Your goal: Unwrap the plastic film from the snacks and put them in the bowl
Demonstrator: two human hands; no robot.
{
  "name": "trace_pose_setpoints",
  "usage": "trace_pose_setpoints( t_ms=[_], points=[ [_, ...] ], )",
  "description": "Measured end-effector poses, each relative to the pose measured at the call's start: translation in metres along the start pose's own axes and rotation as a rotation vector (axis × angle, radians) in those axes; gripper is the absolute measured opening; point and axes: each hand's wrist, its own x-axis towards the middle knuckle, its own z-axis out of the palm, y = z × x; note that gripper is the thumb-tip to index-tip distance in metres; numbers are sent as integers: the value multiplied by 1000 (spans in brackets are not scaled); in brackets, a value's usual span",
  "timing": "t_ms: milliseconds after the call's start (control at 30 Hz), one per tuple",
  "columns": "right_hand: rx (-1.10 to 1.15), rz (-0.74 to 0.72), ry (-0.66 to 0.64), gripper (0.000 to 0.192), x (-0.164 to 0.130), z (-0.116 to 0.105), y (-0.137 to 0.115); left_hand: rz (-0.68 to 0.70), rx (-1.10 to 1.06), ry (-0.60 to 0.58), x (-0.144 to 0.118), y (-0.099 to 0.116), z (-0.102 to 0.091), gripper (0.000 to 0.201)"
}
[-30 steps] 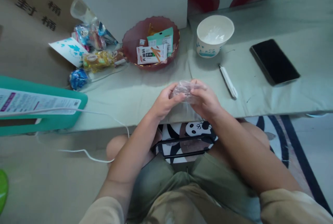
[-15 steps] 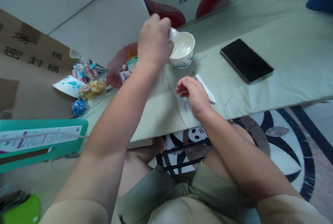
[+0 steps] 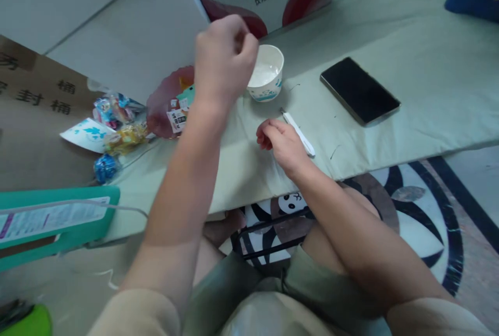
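Just left of the paper cup (image 3: 266, 84), my left hand (image 3: 226, 60) is raised above the table, its fingers curled and the thumb pressed to the forefinger. Motion blurs this hand, and anything inside its grip is hidden. The cup stands upright, white with a blue-green leaf print, with something clear and whitish inside. My right hand (image 3: 284, 144) rests near the table's front edge, fingers loosely closed, with nothing seen in them. A slim white-handled tool (image 3: 299, 134) with a narrow metal tip lies right beside it.
A black phone (image 3: 359, 90) lies right on the cloth-covered table (image 3: 421, 70). Behind the cup stands a red-and-white carton (image 3: 268, 0). Leftward are a reddish dish (image 3: 163, 110) with packets, wrapped sweets (image 3: 127, 138), a printed paper piece (image 3: 88, 134) and a green box (image 3: 111, 211).
My left hand no longer shows the clear plastic piece seen at its fingers over the cup; it has turned, fingers curled in. My right hand stays by the white-handled tool. The view has shifted slightly.
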Motion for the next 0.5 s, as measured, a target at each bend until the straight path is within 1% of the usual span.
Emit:
trace_pose_setpoints(
  t_ms=[33, 67, 100, 133, 167, 267, 333, 400, 433, 500],
  points=[
    [-17, -6, -5, 19, -1, 1, 2, 43, -5, 58, -9, -1, -8, 26],
    [-32, -14, -15, 19, -2, 3, 4, 106, -28, 149, -18, -5, -17, 30],
    [-50, -26, -25, 19, -5, 5, 7, 176, -51, 274, -30, -13, -25, 32],
    [-73, -43, -36, 19, -8, 8, 11, 182, -61, 298, -43, -24, -32, 33],
    [-107, -64, -45, 18, -12, 11, 16, 137, -73, 290, -57, -38, -39, 35],
    [-262, -148, -73, 15, -29, 26, 35, -14, -71, 192, -99, -84, -58, 40],
    [-390, -211, -116, 14, -41, 43, 47, -72, -81, 188, -117, -106, -75, 42],
    [-512, -307, -203, 12, -48, 69, 53, -107, -54, 213, -126, -118, -95, 43],
    [-558, -364, -256, 11, -48, 86, 52, -130, -5, 212, -128, -120, -105, 42],
    [-619, -482, -365, 11, -41, 132, 46, -207, 144, 162, -129, -123, -125, 39]
  ],
)
